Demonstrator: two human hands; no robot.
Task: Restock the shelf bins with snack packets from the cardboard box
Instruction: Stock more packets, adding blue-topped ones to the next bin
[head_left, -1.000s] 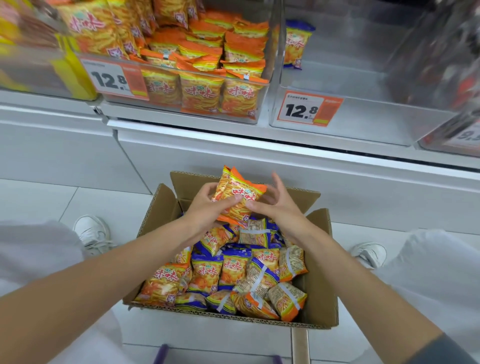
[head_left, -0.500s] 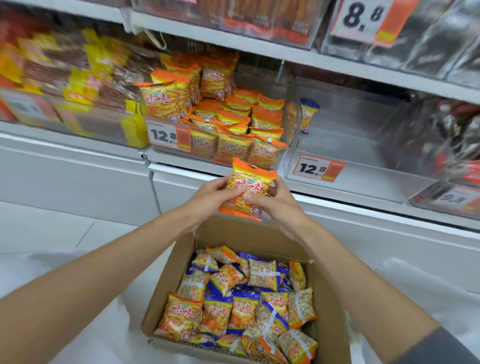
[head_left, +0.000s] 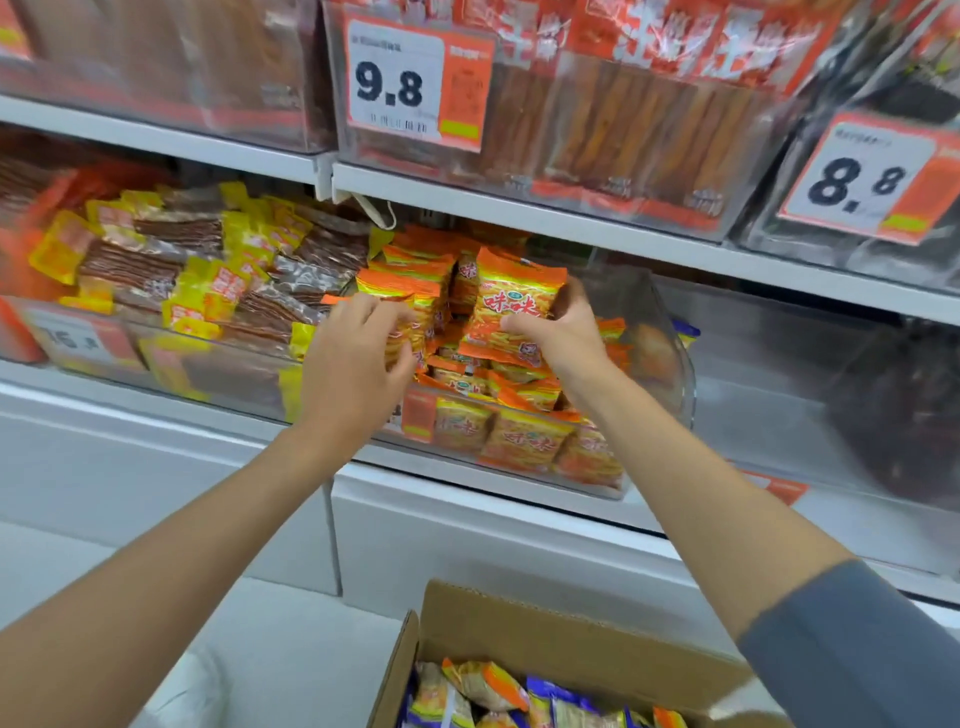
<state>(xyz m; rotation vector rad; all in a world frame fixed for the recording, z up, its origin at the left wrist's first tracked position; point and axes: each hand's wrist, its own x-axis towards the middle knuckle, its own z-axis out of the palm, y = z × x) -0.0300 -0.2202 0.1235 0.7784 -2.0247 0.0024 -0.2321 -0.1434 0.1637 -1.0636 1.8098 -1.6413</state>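
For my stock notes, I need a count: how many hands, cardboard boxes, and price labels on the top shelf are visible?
Hands: 2, the left hand and the right hand, which holds an orange packet
Cardboard box: 1
Top-shelf price labels: 2, the 9.8 label and the 8.8 label
Total: 5

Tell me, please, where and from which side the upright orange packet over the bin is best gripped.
Pinch the orange packet at its right edge, coming from the right, as the right hand does. It stands upright with its flat face toward you, and the left hand and stacked packets crowd its left side.
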